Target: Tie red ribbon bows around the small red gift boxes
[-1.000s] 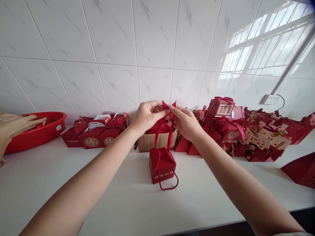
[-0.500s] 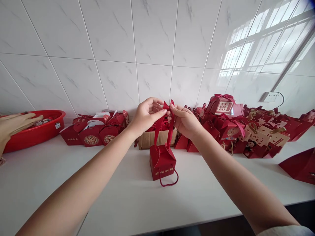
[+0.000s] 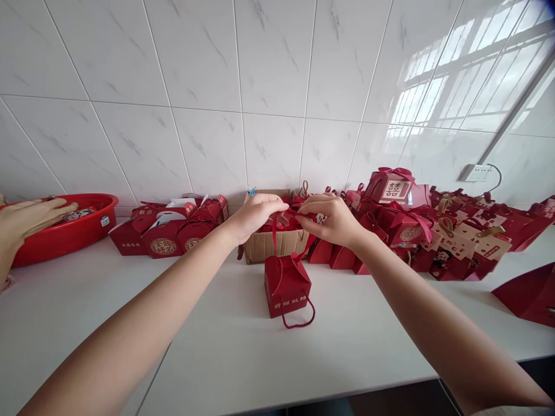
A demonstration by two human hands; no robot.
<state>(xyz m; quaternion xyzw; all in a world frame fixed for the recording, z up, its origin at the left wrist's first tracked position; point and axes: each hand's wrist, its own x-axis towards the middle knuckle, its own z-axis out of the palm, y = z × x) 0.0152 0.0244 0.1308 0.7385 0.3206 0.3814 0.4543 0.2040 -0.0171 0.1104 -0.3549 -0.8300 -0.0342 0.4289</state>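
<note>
A small red gift box (image 3: 286,286) with gold lettering stands closed on the white table in front of me. Its red cord handle (image 3: 299,325) hangs down the front onto the tabletop. From its top, a red ribbon (image 3: 274,236) rises in two strands. My left hand (image 3: 259,218) is closed, thumb and fingers pinching the left strand above the box. The right strand leads up to my right hand (image 3: 330,218), whose fingers are also pinched together on it. Both hands hover just above an open cardboard box (image 3: 276,245) holding red items.
At far left, another person's hand (image 3: 41,218) reaches over a red basin (image 3: 69,236). Several red boxes (image 3: 162,241) stand left of the cardboard box. Many red gift boxes and bags (image 3: 437,248) crowd the right, and a red box (image 3: 531,296) lies at the right edge.
Both hands have lowered from the raised ribbon, and the right has turned palm down. The ribbon strands are drawn apart, and the bow-like loops no longer show. The gift box stays put.
</note>
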